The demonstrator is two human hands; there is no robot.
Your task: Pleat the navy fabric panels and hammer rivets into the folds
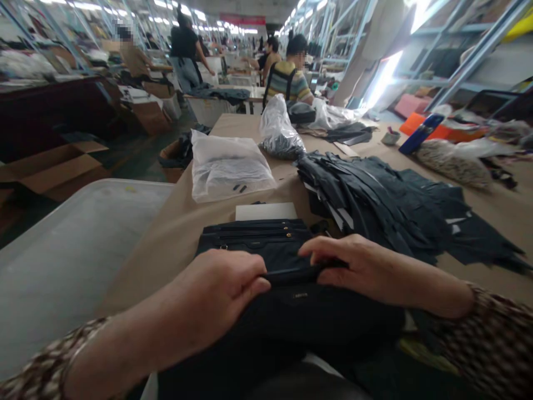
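Gripping the top edge of a black bag (pixel 300 311) with both hands, at the near edge of the tan table (pixel 166 239), right in front of the person. Left hand (pixel 216 291): fingers curled narrow, thumb pressed on the bag's rim. Right hand (pixel 358 266): fingers bent down over the same rim, pinching it from the far side. The two hands are near each other and don't touch. Both sleeves are patterned.

Bag touches a flat stack of dark zip pouches (pixel 256 236) just behind it; gold zip pulls are visible on top. A white card (pixel 266 211) lies behind the stack, touching it.

Right of the stack: a big fanned pile of dark cut pieces (pixel 383 200), spread across the table. Further back: a flat clear plastic bag (pixel 227 166) with a few small dark bits inside, then a bunched plastic bag (pixel 278 130) holding dark material.

Left of the table: a pale plastic bin (pixel 70 255), just beside the edge. Cardboard boxes (pixel 54 166) sit on the floor beyond it.

Far end of the table: a person in a striped shirt (pixel 289 80), seated, back to camera. A blue object (pixel 420 133) lies far right; can't tell what it is.
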